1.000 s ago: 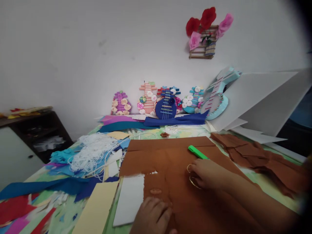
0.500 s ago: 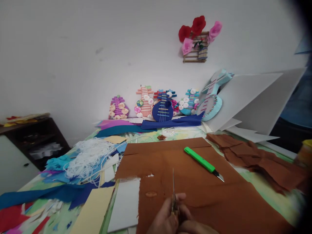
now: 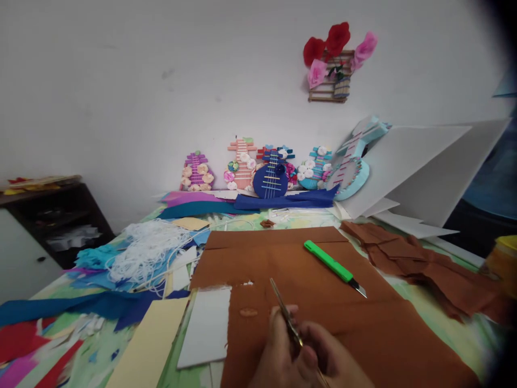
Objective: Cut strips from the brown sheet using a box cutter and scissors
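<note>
Both hands meet low in the head view, over a large brown sheet (image 3: 250, 253). Narrow metal scissors (image 3: 286, 315) lie between them, blades together, tips pointing up and to the left. My left hand (image 3: 278, 350) closes its fingers around the blade part. At the handle end, my right hand (image 3: 329, 355) has its fingers curled round the scissors, the handles mostly hidden. A green craft knife (image 3: 329, 261) with its blade out rests on the brown sheet, beyond my right hand.
White board (image 3: 205, 328) and cream card (image 3: 151, 345) lie left of the sheet. White string (image 3: 151, 253) is heaped behind them. Crumpled brown material (image 3: 428, 264) lies right. Decorated paper instruments (image 3: 270, 180) stand along the wall.
The scissors have tilted, their tips swinging left. My right hand has come up further into view beside the handles. The whole view has shifted slightly.
</note>
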Motion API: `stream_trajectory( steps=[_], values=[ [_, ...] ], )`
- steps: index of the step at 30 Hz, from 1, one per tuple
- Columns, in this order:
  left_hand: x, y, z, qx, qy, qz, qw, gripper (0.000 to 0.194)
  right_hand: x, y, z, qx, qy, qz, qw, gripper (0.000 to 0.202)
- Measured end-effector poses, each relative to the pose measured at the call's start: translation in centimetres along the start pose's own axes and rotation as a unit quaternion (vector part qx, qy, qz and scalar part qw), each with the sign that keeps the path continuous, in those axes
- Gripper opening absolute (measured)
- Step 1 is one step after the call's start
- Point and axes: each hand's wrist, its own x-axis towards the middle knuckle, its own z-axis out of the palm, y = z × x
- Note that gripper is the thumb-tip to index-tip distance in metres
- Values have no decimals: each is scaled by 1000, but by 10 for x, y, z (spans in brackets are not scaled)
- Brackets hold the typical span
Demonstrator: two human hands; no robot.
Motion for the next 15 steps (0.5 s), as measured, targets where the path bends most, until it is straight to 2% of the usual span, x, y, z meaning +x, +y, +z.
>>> stream_trajectory(
  steps=[2,4,6,8,9,11,12,13,15],
  values=[
    [-1,0,-11,139,6,65,988,62,10,-14,-16,-106,1,-14,994,35],
    [-2,2,-25,307,25,101,946,49,24,-32,-35,-249,3,-23,968,33],
    [-3,7,-35,449,23,69,891,31,39,-52,-53,-383,-14,-20,923,32],
    [-3,10,-41,531,-8,21,847,30,57,-67,-65,-501,-54,2,864,34],
    [-3,10,-42,556,-33,15,831,39,66,-72,-68,-534,-94,15,840,35],
    [-4,4,-43,595,-88,59,796,55,83,-76,-70,-553,-193,71,807,41],
    [-6,-2,-42,614,-109,98,776,55,91,-76,-69,-547,-228,106,798,45],
    [-8,-9,-42,632,-117,135,754,46,98,-75,-68,-539,-256,135,791,49],
    [-13,-23,-41,664,-94,196,716,31,110,-72,-64,-528,-287,167,782,57]
  ],
)
